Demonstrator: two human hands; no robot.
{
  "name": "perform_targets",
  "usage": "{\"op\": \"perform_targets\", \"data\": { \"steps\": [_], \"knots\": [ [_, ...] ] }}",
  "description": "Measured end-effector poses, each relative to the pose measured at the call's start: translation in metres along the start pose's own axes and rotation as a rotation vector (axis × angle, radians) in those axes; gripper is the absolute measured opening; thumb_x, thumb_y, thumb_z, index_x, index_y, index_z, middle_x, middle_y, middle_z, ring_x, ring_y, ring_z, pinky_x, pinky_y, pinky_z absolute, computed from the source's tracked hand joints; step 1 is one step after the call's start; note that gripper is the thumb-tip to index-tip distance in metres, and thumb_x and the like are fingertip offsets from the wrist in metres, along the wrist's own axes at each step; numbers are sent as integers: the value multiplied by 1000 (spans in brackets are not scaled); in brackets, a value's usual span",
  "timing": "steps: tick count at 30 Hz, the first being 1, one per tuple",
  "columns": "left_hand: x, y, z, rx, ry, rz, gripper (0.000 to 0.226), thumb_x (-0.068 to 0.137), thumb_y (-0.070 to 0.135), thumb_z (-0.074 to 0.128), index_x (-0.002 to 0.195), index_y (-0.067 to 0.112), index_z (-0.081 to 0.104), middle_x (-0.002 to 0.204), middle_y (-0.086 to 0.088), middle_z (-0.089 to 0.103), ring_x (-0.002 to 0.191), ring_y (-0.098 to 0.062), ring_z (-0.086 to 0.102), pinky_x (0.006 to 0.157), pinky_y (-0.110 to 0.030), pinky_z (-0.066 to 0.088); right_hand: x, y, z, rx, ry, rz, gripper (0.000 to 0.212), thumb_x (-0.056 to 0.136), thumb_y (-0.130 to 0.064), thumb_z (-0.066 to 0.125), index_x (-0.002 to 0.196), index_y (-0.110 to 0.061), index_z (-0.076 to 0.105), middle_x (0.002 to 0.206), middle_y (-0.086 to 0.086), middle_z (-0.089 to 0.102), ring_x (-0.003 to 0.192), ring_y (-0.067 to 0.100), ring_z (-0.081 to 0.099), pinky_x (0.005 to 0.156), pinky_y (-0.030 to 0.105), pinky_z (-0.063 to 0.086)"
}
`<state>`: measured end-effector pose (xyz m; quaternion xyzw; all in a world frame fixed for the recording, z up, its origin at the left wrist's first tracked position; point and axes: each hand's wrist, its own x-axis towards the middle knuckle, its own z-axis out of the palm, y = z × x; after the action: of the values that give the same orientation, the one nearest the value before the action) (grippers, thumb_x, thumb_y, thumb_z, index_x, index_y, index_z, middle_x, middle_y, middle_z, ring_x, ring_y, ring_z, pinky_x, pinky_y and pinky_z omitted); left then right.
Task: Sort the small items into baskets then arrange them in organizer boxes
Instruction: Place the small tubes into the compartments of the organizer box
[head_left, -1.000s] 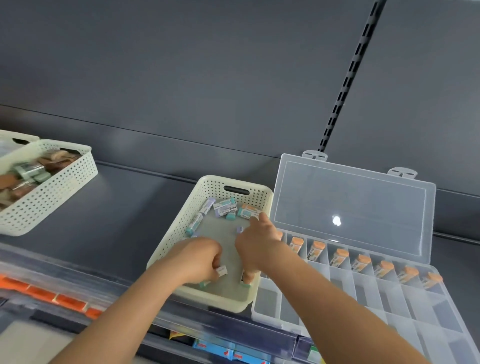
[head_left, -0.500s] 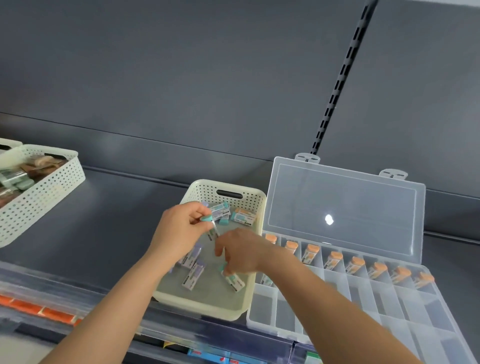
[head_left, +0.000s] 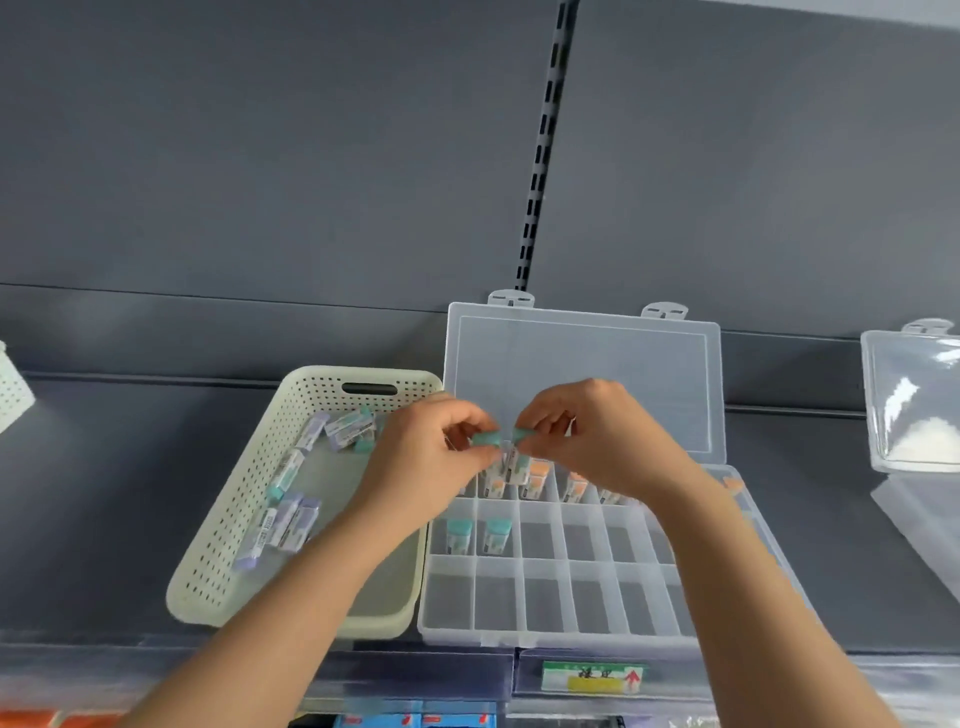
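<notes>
A cream perforated basket (head_left: 249, 493) sits on the grey shelf and holds several small teal-capped and purple items (head_left: 285, 519). To its right lies a clear organizer box (head_left: 571, 613) with its lid open. Orange-capped items (head_left: 540, 475) fill its back row, and two teal-capped items (head_left: 475, 535) stand in the second row. Above the box's back-left corner, my left hand (head_left: 431, 467) and my right hand (head_left: 597, 441) each pinch a teal-capped item (head_left: 501, 441); the two items touch between my fingertips.
Another clear organizer box (head_left: 914, 405) stands open at the far right. The corner of a white perforated basket (head_left: 13, 389) shows at the left edge. A clear shelf front with a green and yellow label (head_left: 592, 675) runs along the bottom.
Both hands have lifted out of the basket and moved right over the organizer box, each holding a teal-capped item. The view has shifted right.
</notes>
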<state>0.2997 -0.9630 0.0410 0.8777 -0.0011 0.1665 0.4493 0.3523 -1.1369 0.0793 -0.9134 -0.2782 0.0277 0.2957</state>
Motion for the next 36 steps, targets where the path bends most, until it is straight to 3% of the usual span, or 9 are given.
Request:
{"op": "perform_targets", "data": {
  "steps": [4, 7, 10, 16, 20, 24, 33, 36],
  "knots": [
    [2, 17, 29, 125, -128, 131, 11, 74, 16, 77, 84, 20, 75, 66, 15, 58, 60, -1, 53, 59, -13, 42, -21, 24, -13, -61, 10, 101, 9, 75, -17, 77, 83, -19, 74, 71, -12, 65, 65, 2, 57, 67, 21, 49],
    [0, 21, 48, 282, -257, 186, 13, 79, 23, 71, 92, 24, 73, 82, 11, 64, 76, -8, 58, 69, -27, 49, -33, 39, -14, -106, -29, 140, 10, 76, -19, 77, 85, -19, 74, 75, -10, 67, 68, 6, 61, 65, 12, 46],
    [-2, 19, 61, 442, -305, 226, 15, 83, 28, 66, 97, 28, 71, 91, 11, 62, 89, -11, 54, 70, -26, 43, -40, 51, -6, -160, -75, 164, 10, 76, -22, 77, 86, -22, 74, 79, -10, 70, 69, 3, 60, 64, 8, 44],
    [-7, 12, 74, 576, -326, 292, 15, 84, 31, 65, 97, 28, 71, 96, 12, 64, 87, -8, 45, 74, -23, 29, -46, 66, 14, -178, -119, 186, 8, 73, -24, 77, 80, -25, 74, 77, -12, 70, 63, -1, 54, 54, 2, 33],
    [-9, 7, 78, 640, -364, 289, 17, 85, 32, 64, 100, 28, 71, 107, 12, 65, 97, -11, 50, 79, -28, 30, -47, 73, 22, -170, -147, 165, 9, 75, -24, 78, 84, -25, 74, 80, -13, 68, 63, 1, 54, 61, 8, 41],
    [-10, 6, 80, 672, -379, 289, 17, 87, 36, 63, 101, 28, 70, 101, 11, 65, 95, -13, 50, 83, -30, 32, -47, 77, 25, -159, -171, 157, 10, 75, -25, 78, 84, -25, 74, 82, -12, 68, 68, 2, 58, 70, 18, 52],
    [-11, 4, 80, 649, -396, 284, 17, 87, 33, 64, 103, 29, 68, 101, 11, 64, 97, -12, 48, 82, -28, 28, -46, 82, 23, -176, -196, 157, 15, 75, -28, 78, 89, -24, 74, 88, -11, 70, 75, 5, 63, 76, 21, 55],
    [-11, 4, 80, 643, -400, 275, 20, 87, 33, 65, 106, 29, 68, 103, 11, 64, 97, -11, 48, 81, -27, 26, -46, 82, 21, -191, -201, 159, 17, 75, -29, 78, 91, -25, 74, 89, -12, 70, 74, 4, 62, 73, 15, 52]
  ]
}}
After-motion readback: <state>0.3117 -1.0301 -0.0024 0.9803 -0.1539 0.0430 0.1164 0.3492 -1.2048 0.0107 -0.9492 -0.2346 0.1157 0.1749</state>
